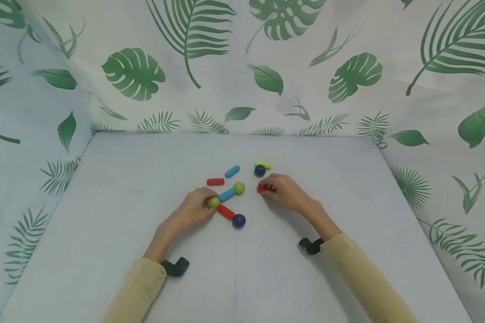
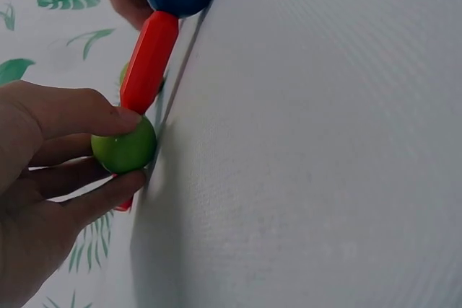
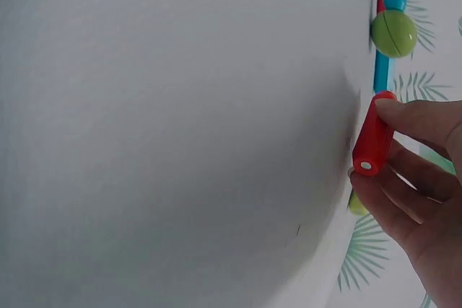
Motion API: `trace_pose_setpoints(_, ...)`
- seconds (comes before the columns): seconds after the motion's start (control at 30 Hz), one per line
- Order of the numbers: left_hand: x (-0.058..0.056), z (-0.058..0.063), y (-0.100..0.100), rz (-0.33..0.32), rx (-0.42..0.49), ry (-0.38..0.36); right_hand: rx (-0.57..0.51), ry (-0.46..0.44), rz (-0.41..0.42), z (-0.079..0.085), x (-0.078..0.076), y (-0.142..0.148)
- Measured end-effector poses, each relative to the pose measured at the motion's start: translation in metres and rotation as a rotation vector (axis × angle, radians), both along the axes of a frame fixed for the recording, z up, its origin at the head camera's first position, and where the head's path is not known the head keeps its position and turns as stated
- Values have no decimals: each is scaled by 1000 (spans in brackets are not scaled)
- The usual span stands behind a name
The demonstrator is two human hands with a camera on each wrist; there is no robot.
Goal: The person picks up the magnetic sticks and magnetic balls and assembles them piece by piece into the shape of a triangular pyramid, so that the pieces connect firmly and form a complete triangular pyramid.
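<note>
My left hand [image 1: 194, 207] pinches a green ball [image 2: 124, 146] between thumb and fingers. From that ball a red rod [image 1: 226, 211] runs to a dark blue ball [image 1: 239, 220], and a light blue rod [image 1: 227, 194] runs to a second green ball [image 1: 239, 187], making a V lying on the table. To the right of the V, my right hand [image 1: 284, 192] holds a loose red rod [image 3: 373, 135] between thumb and fingertips. A small pale dot marks the rod's end face in the right wrist view.
Behind the V lie another red rod [image 1: 215, 181] and a light blue rod [image 1: 232, 171]. Farther right, a dark blue ball [image 1: 260, 170] sits against a yellow-green rod [image 1: 263, 165]. A leaf-patterned cloth [image 1: 226, 98] hangs behind the white table [image 1: 242, 287].
</note>
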State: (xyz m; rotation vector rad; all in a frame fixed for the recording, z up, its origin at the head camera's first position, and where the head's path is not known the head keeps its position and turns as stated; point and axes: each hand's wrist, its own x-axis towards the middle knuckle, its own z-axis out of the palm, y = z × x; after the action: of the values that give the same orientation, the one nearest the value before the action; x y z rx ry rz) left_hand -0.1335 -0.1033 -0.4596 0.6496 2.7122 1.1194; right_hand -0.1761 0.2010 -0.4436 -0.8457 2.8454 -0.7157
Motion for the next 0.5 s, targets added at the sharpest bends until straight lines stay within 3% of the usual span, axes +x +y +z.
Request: trace_pose_setpoints(0.5,1,0,4,16,-31,-25,-32,-65,42,1,-4,-24)
